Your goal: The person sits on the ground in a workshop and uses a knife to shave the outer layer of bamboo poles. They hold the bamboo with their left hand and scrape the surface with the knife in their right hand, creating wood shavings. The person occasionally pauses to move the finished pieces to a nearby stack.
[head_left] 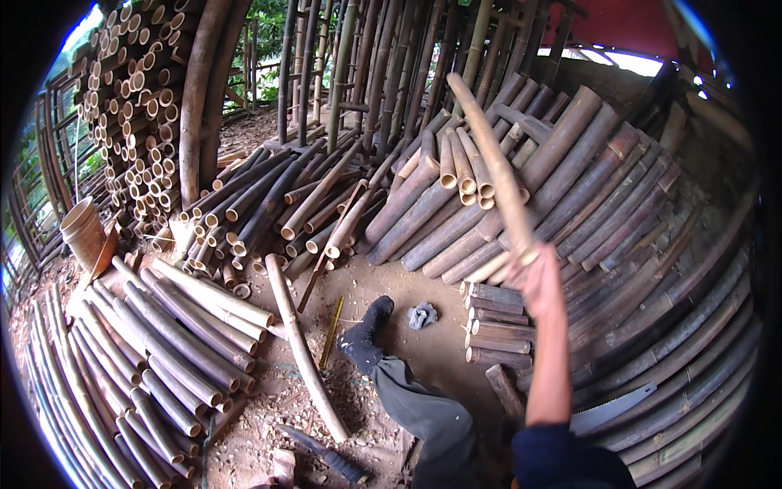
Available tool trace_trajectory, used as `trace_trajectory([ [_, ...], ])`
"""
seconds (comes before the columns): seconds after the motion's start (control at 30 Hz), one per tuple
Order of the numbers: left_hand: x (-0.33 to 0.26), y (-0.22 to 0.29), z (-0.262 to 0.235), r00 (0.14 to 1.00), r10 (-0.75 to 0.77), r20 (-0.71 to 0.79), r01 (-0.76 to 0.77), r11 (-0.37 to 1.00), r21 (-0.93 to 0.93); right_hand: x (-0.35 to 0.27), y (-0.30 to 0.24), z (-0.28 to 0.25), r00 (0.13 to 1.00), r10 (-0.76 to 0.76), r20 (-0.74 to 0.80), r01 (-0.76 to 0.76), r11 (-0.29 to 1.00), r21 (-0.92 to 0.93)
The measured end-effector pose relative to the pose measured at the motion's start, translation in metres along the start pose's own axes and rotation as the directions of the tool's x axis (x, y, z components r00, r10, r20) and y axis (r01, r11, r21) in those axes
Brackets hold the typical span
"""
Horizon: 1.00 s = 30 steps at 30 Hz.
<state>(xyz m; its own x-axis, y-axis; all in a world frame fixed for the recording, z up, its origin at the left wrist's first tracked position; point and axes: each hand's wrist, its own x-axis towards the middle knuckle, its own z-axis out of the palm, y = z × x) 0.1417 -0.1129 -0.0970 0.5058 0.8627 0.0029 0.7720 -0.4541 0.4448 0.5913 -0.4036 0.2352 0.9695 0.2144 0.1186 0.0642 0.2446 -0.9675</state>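
Note:
My right hand is closed around the lower end of a pale bamboo pole, smeared by motion. The pole slants up and away over the stacked bamboo. My left hand is out of view. On the ground left of my outstretched leg lies a long bamboo pole. Beside that pole is a yellow measuring stick. A dark-bladed knife rests among wood chips near the lower edge. Below my right hand sits a short pile of cut bamboo pieces.
Cut bamboo poles lie stacked at left, beside a bucket. Dark poles fill the far right; a saw lies on bamboo near my arm. A grey crumpled cloth is by my foot. Bamboo is piled behind posts.

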Motion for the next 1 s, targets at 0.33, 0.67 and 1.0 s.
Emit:
trace_trajectory([
  [0.33,-0.077,-0.054,0.007,0.997,-0.062,0.046,0.065,0.995,-0.078,-0.242,0.263,0.113,0.957,0.181,0.226,-0.115,0.955,-0.275],
  [0.67,-0.078,-0.064,0.0,0.985,-0.156,0.067,0.163,0.981,-0.108,-0.29,0.429,0.153,0.972,0.095,0.215,0.112,0.615,-0.78],
  [1.0,-0.068,-0.07,0.024,0.998,-0.041,-0.056,0.037,0.998,-0.059,-0.049,0.209,0.071,0.953,-0.3,-0.043,0.186,0.689,-0.701],
])
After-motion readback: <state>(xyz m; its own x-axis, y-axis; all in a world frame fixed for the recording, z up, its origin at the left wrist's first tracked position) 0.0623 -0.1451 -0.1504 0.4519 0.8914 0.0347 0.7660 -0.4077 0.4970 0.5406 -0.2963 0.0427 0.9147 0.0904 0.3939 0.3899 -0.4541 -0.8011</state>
